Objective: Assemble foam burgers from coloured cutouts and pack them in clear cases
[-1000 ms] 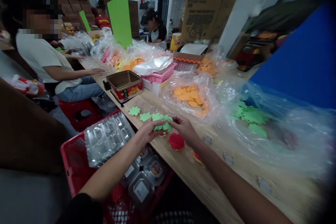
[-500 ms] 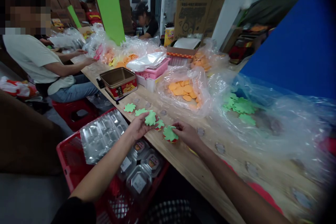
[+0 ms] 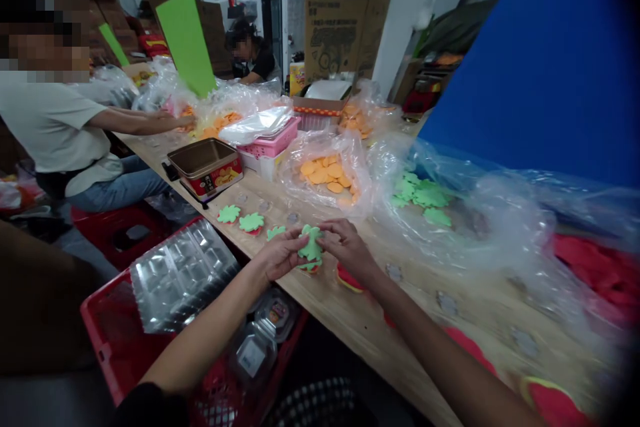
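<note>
Heads up, my left hand [image 3: 283, 255] and right hand [image 3: 347, 245] were working apart a moment ago, but now both pinch one green cutout [image 3: 311, 247] just above the tabletop [image 3: 330, 313].

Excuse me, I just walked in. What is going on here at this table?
At a long wooden table, a person holds a green scalloped piece between the left hand and right hand. A red round piece lies beside the right hand, and more green scalloped pieces sit in a row nearby. Orange pieces lie in a clear plastic bag. On the left, a co-worker in a white T-shirt reaches toward the table.
</note>
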### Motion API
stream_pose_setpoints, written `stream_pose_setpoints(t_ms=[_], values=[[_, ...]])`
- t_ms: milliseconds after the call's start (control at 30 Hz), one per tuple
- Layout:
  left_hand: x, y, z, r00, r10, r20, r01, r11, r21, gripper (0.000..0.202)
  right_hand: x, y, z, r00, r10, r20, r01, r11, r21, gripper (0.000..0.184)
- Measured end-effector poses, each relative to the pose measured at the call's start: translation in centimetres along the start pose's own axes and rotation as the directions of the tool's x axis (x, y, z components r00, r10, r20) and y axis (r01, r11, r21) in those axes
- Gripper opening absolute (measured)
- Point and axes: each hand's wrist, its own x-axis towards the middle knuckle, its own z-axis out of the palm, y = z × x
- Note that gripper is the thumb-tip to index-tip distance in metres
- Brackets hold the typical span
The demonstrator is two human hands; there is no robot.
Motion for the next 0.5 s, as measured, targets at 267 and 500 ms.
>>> stream_pose_setpoints(t_ms=[267,500], values=[[1.7,-2.4,3.1,0.999,-0.021,-0.038,0.022,0.999,0.029,0.019,-3.0,1.0,-3.8,0.961,0.273,-0.049,-0.224,0.866,0.447,0.022],[1.5,-1.6,2.7,0.994,-0.006,-0.112,0.011,0.999,0.038,0.006,-4.1,3.0,-5.2,0.894,0.438,0.098,-0.409,0.705,0.579,0.034]])
